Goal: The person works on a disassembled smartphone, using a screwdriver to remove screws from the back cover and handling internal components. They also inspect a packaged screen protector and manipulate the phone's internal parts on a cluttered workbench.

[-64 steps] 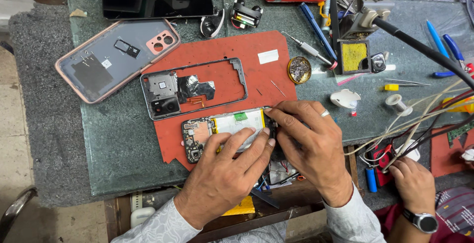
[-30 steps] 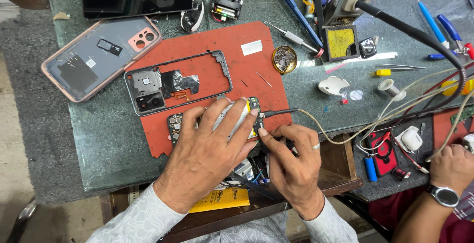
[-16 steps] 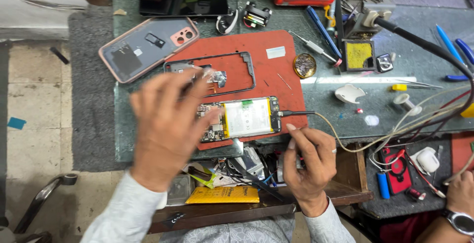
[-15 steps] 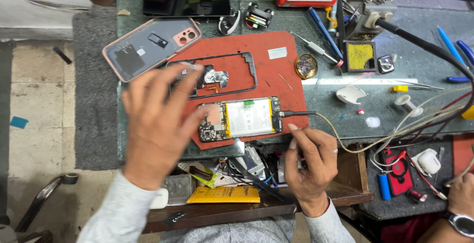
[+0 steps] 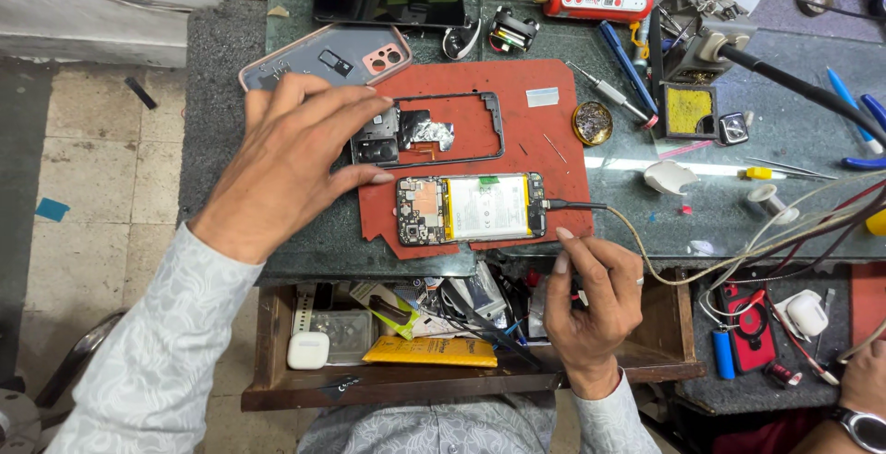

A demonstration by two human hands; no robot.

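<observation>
opened phone (image 5: 471, 207) lies on red mat (image 5: 544, 131), battery up, cable (image 5: 577, 205) plugged at its right end | left hand (image 5: 295, 159) has lifted off it, fingers spread, released, hovering over phone frame (image 5: 429, 129) | right hand (image 5: 591, 302) drawn back to surface edge, fingers clenched on a thin tool | board now uncovered

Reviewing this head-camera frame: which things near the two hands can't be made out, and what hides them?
- Head view: the left hand covers part of the pink phone back cover and the left end of the black frame.
- What the right hand pinches is hidden by its own curled fingers.
- The drawer contents are jumbled and partly under the table edge.
- Parts on the opened phone are too small to identify.
</observation>
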